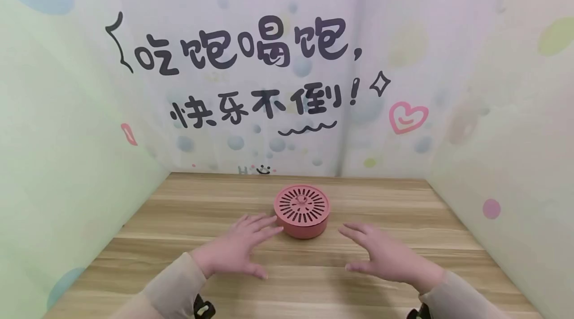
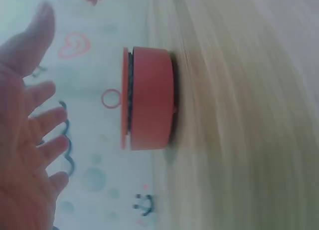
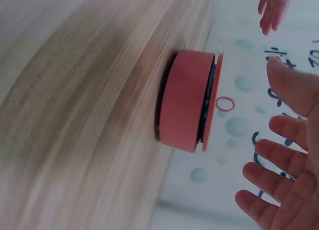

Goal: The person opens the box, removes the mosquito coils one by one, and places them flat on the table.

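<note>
A round pink-red mosquito coil holder (image 1: 303, 231) stands upright on the wooden table. Radial slots ring its lid (image 1: 309, 209), and a small wire ring (image 2: 111, 98) rises from the lid's centre. Side-on in the wrist views, a dark gap runs between lid and body. My left hand (image 1: 230, 251), fingers spread and thumb apart, hovers at the holder's near left; its fingertips overlap the holder's edge in the head view. To the right, my right hand (image 1: 390, 259) reaches inward with fingers extended, apart from the holder. Neither hand holds anything.
The wood-grain tabletop (image 1: 215, 194) reaches back to a white printed wall (image 1: 251, 154) with large dark writing and a pink heart (image 1: 408, 117). Pale walls (image 1: 67, 159) flank the left and right sides. Each forearm has a light sleeve (image 1: 175, 284) and a dark wrist strap.
</note>
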### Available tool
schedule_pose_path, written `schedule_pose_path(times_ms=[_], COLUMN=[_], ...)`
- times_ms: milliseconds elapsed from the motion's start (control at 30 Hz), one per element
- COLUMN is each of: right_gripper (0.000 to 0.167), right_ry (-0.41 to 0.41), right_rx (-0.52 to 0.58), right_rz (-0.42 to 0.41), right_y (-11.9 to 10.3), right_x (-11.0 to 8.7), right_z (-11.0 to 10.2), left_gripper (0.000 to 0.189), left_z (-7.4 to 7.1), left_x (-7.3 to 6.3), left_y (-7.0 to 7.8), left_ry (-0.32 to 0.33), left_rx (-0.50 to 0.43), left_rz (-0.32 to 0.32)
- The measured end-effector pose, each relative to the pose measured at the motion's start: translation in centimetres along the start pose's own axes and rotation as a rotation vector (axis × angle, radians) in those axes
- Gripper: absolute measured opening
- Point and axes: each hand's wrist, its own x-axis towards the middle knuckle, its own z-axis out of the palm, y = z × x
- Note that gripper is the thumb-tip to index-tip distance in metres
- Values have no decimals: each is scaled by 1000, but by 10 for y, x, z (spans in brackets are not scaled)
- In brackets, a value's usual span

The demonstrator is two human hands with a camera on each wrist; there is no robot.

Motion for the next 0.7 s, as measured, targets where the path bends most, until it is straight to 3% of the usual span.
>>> schedule_pose_path(times_ms=[133,333,500,700], right_gripper=[67,65,67,69], right_ry=[56,127,176,223], right_rx=[140,305,468,689], right_rz=[203,387,495,583], right_y=[13,28,36,42], right_x=[19,39,53,69], right_z=[14,34,47,67], left_gripper=[76,67,59,65], left_z=[15,33,46,61], left_x=[17,37,53,69], left_y=[-14,-23,-28,-33], left_ry=[125,234,333,410], left_rx=[-243,-486,-682,-894], left_rz=[-202,-399,-502,-585])
